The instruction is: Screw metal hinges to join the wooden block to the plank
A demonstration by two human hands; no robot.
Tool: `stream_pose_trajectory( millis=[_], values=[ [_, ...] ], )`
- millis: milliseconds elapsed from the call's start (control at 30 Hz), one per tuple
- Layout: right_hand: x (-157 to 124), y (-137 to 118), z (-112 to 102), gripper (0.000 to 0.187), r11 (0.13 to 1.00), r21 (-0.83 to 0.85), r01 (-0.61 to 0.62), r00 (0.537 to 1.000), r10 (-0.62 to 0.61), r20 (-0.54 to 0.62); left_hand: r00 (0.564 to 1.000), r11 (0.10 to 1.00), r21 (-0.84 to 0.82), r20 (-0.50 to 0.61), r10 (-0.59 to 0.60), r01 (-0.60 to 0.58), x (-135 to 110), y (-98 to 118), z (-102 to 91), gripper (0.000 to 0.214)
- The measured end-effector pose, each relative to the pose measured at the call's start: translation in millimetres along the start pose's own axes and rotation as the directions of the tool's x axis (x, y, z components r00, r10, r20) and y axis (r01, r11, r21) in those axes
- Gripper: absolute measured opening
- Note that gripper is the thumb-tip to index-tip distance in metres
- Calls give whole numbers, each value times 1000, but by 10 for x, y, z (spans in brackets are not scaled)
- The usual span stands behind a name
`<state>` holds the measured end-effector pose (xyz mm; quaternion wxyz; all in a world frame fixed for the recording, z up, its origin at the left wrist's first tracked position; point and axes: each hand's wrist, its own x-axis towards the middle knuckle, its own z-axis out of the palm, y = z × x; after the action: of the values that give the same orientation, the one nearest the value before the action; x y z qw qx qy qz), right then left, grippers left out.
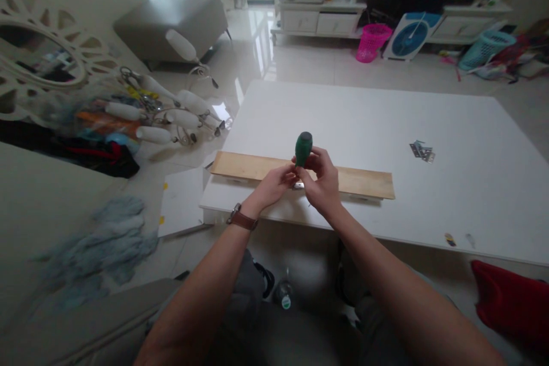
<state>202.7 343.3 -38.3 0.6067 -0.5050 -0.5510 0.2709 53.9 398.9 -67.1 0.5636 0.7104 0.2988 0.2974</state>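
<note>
A green-handled screwdriver (pixel 303 150) stands almost upright, handle end up, with my right hand (pixel 322 182) closed around its lower part. My left hand (pixel 277 183) is closed beside it, fingertips pinched near the screwdriver's lower end; what they grip is hidden. Below the hands lies a long, light wooden board (pixel 244 166), raised slightly above a large white panel (pixel 364 120). A small shiny metal piece (pixel 299 186) shows between my hands at the board's near edge. The screwdriver's tip is hidden.
Several metal brackets (pixel 422 151) lie on the panel's right side. Two small items, one a yellow-and-black piece (pixel 449 239), rest near its front edge. A lamp with white shades (pixel 182 117) is on the floor at left. A bottle (pixel 283 294) stands between my feet.
</note>
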Motion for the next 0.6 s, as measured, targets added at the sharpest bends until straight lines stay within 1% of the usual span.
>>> stream_pose_trajectory(
  millis=[67,167,333,500,600],
  values=[
    [-7,-11,-12,41,1000,3,4,1000,-4,24,1000,1000,-17,7,8,-8,4,-13,2,31],
    [-5,-25,-25,43,1000,7,20,999,-21,31,1000,999,-27,7,24,-24,6,-33,5,27],
    [19,-19,-12,46,999,18,38,999,-39,23,999,999,31,-35,38,-37,-4,-67,13,22],
    [33,1,9,46,1000,3,22,1000,-22,-13,997,996,54,-38,66,-64,1,-62,29,23],
    [29,1,10,43,1000,-27,16,999,-17,-34,998,998,39,-28,50,-49,6,-39,36,24]
  ],
)
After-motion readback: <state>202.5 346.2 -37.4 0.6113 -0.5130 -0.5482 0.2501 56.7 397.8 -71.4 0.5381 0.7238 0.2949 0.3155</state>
